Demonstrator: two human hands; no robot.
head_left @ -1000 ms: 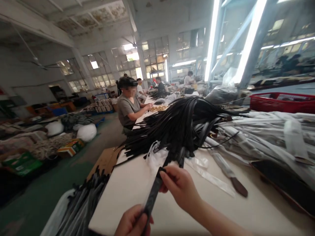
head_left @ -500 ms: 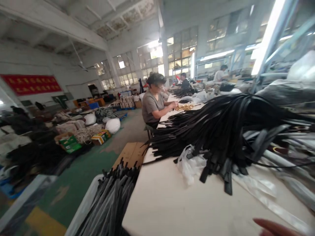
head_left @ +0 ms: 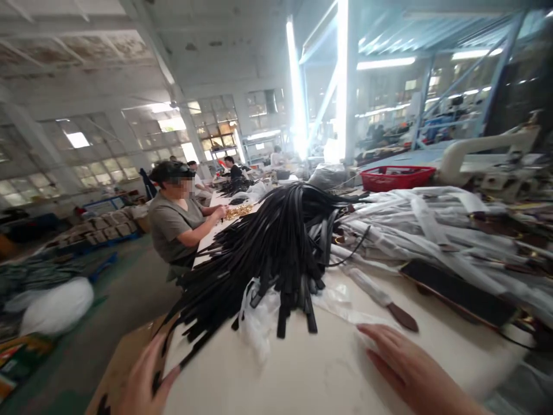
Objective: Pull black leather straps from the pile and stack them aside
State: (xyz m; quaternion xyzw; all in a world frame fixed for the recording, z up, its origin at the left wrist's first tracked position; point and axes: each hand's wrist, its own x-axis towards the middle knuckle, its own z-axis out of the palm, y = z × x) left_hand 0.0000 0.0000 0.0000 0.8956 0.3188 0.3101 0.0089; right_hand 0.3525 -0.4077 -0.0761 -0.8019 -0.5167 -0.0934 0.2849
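Note:
My left hand [head_left: 144,380] is at the table's left edge, slightly blurred, its thumb and fingers apart. The tip of a black strap lies close to that thumb; I cannot tell whether they touch. On the right, my right hand [head_left: 400,360] hovers over or rests on the white table [head_left: 315,374], fingers stretched out and holding nothing. Between and beyond the hands spreads a big heap of black straps [head_left: 276,248]. A crumpled clear plastic bag [head_left: 259,314] lies at its near side. Past my right fingers is a white-wrapped strap with a brown end [head_left: 401,317].
Many white-wrapped straps [head_left: 415,225] cover the right side, beside a long black padded piece [head_left: 460,291]. Behind them stand a red basket [head_left: 395,177] and a sewing machine [head_left: 484,153]. A co-worker [head_left: 175,222] sits at the left edge, handling small gold pieces [head_left: 239,211].
The view has swung right, bringing the red basket and sewing machine into sight. My left hand has come into view, and more of my right hand shows.

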